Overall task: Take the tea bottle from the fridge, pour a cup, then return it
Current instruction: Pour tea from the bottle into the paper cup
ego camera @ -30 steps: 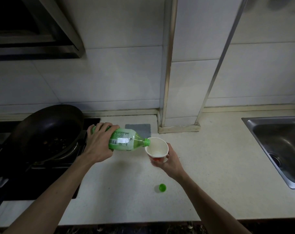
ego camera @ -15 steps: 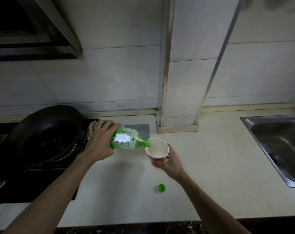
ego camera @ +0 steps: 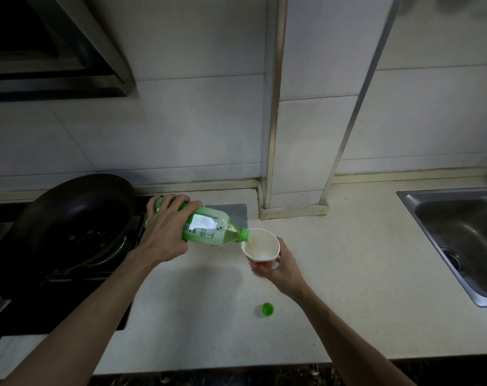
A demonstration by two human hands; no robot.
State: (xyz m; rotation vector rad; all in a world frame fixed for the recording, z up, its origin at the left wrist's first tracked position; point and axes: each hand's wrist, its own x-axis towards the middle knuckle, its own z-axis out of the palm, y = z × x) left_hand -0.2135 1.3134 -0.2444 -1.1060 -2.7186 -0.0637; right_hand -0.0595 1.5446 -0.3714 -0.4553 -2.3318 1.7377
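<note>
Left hand (ego camera: 164, 232), grip wrapped round the tea bottle (ego camera: 208, 228), tipped nearly level, open green neck right at the cup (ego camera: 261, 245) rim. Right hand (ego camera: 282, 270) curls round that cup from below. Green cap (ego camera: 267, 309) lies on the desk (ego camera: 348, 260) nearer us than the cup; pan (ego camera: 75, 213) well left, sink (ego camera: 459, 232) well right.

Green cap (ego camera: 267, 309) on pale countertop (ego camera: 348, 274)

The tea bottle (ego camera: 208, 228) is glossy clear plastic. The cup (ego camera: 261, 247) looks like matt paper. The sink (ego camera: 459, 235) is brushed metal, and the table (ego camera: 348, 274) is smooth and speckled.
</note>
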